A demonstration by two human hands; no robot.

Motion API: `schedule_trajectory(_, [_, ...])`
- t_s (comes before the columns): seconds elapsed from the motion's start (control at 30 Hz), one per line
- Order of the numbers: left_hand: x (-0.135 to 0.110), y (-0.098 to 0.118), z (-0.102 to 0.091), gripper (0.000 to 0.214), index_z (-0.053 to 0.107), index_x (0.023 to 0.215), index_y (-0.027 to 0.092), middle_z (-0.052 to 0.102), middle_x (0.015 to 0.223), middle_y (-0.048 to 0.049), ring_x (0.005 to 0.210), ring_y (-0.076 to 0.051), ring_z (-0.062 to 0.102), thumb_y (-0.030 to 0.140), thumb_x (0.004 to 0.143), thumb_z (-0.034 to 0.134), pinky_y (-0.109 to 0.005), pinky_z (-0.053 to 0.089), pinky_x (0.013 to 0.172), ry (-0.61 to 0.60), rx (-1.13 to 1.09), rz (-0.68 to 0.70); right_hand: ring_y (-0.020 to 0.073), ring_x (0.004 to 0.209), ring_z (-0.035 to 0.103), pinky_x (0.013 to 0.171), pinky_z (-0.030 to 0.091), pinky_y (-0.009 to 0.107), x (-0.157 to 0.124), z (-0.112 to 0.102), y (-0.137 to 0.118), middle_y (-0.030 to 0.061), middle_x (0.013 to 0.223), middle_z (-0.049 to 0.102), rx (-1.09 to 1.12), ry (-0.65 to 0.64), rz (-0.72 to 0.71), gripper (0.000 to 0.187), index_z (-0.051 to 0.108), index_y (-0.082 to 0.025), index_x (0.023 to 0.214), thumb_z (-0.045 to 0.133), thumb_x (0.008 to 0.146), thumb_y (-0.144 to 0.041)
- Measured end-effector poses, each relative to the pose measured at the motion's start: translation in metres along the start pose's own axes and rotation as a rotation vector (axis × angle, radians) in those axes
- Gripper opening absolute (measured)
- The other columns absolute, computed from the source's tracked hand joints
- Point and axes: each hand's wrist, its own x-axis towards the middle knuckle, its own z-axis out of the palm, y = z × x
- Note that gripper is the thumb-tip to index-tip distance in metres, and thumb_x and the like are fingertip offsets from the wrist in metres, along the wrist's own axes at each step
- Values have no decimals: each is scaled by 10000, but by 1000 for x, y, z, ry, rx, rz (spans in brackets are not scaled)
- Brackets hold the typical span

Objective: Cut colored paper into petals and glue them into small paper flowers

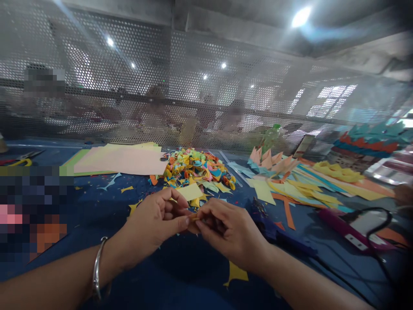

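My left hand and my right hand meet over the blue table, fingertips nearly touching. Both are closed in a pinch on a small orange-brown piece of paper, mostly hidden by the fingers. Just beyond them lies a heap of small colourful paper pieces, with a pale yellow paper piece at its near edge. A yellow paper scrap rests on the table below my right hand. Beside that hand is a dark blue glue gun with a black cord.
Stacked paper sheets lie at the back left, near yellow-handled scissors. Paper strips and a pointed paper crown are at right. A purple power strip has cables. Perforated metal panels stand behind the table.
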Motion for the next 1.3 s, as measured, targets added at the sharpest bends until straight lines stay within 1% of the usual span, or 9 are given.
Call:
schedule_trajectory(0.1, [0,1,-1,314,489,825,171,676,751,-9,740,-171,680,246,682,759,-275,455,697,0,-2,-6,111,581,488,522,397,246,0,0,1,-2,702,542,13,3,1,53,567,-190,810,537,830,-228])
schedule_trajectory(0.27, [0,4,-3,308,496,810,158,691,804,-40,778,-176,682,237,677,762,-277,457,728,5,-8,-6,116,606,514,542,414,250,-1,-1,0,14,744,579,41,-23,-9,87,598,-182,868,522,846,-218])
schedule_trajectory(0.37, [0,3,-5,308,499,817,157,686,820,-38,799,-178,680,224,675,764,-296,471,766,-4,-7,-13,122,627,526,559,420,254,0,-3,-3,21,754,592,58,-27,-21,114,610,-182,889,502,857,-206])
schedule_trajectory(0.6, [3,-1,-9,258,519,837,160,665,805,-14,737,-138,655,221,721,741,-255,483,681,-71,51,69,128,618,522,558,423,268,0,-5,-3,15,730,587,110,-50,23,114,599,-208,827,496,864,-240])
schedule_trajectory(0.8, [1,-1,-10,253,516,854,161,667,820,-20,756,-141,661,210,735,733,-249,479,680,-102,64,70,110,578,498,514,394,254,-1,-5,-2,2,709,575,132,-53,40,113,617,-199,836,511,861,-230])
schedule_trajectory(0.97, [2,-1,-10,255,511,853,161,674,813,-25,755,-147,664,208,731,730,-246,470,667,-98,74,70,110,572,494,511,387,255,-1,-5,-2,0,699,574,147,-61,51,107,618,-192,838,517,856,-224])
schedule_trajectory(1.13, [2,0,-10,223,512,844,157,660,807,-19,741,-147,660,147,716,694,-247,462,657,-79,98,77,111,572,493,519,395,253,0,-4,-1,3,706,573,169,-58,63,110,614,-186,854,512,857,-226])
schedule_trajectory(1.3, [2,-1,-9,208,515,852,158,663,825,-25,742,-137,646,152,723,678,-243,455,659,-79,115,88,106,557,480,507,380,243,1,-2,-1,-2,683,558,158,-42,70,119,611,-182,836,505,857,-230])
